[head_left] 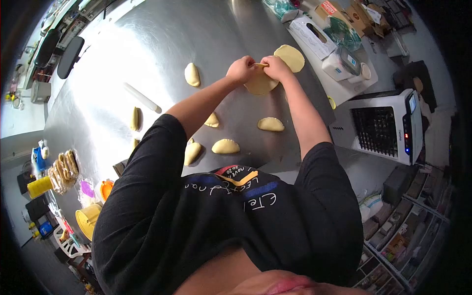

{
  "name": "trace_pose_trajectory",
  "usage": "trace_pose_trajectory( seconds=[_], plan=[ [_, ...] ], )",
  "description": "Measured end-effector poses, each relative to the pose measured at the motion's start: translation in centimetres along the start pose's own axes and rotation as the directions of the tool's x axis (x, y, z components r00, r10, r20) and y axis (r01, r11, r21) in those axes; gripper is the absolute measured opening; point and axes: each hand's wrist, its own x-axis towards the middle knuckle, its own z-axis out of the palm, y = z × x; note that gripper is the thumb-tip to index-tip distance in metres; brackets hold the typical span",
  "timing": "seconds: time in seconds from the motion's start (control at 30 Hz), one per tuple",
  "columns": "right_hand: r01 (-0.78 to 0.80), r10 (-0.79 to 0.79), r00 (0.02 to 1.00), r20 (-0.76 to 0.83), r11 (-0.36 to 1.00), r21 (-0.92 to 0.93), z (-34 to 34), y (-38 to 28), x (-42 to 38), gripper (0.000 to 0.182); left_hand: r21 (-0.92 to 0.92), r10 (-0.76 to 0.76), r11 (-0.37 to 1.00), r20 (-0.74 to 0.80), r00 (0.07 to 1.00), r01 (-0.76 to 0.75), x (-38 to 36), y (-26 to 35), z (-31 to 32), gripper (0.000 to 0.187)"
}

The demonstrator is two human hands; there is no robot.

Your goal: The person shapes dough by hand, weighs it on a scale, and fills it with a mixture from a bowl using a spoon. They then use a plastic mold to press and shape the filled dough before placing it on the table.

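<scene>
We pinch the dough round (260, 86) at twelve o'clock.
Left hand (241, 70) and right hand (278, 68) grasp it; light, even tension should prevent tearing.

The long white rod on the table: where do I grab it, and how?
Put your grip around the rod's middle, coming from above with fingers across it. That's probably easiest: it's long, round and lying flat on the metal table.

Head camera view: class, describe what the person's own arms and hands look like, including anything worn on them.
Both arms have plain black, loose short sleeves, left and right, leaving the forearms bare. The left hand and right hand wear no gloves. No watch or bracelet shows; the fingers are too small to check for rings.
</scene>
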Motion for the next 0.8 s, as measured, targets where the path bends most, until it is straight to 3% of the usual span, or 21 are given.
trace_pose_trajectory(
  seconds=[0.03,0.1,0.23,0.67,0.8],
  plan=[
    [0.0,0.0,1.0,-0.002,1.0,0.002,-0.3,-0.4,-0.5,0.019,-0.027,-0.012,1.0,0.003,1.0,0.012,-0.1,0.2,-0.2,0.032],
    [-0.17,0.153,0.983,0.1,0.968,0.182,-0.8,-0.7,-1.2,0.02,-0.04,-0.018,0.999,0.023,1.0,0.019,-0.4,0.7,-0.5,0.031],
    [-0.157,0.134,0.983,0.126,0.97,0.187,-1.0,-0.3,-1.5,0.02,-0.074,-0.027,0.997,0.047,0.999,0.031,-0.9,1.7,-0.8,0.031],
    [-0.054,0.059,0.998,-0.012,0.967,0.248,-2.6,-1.2,-4.4,0.019,-0.181,-0.026,0.983,0.073,0.997,0.039,-2.7,4.5,-1.5,0.026],
    [0.008,0.019,0.992,-0.121,0.977,0.214,-4.4,-3.9,-5.5,0.02,-0.395,-0.052,0.914,0.096,0.994,0.087,-3.8,5.6,-3.1,0.03]
  ],
)
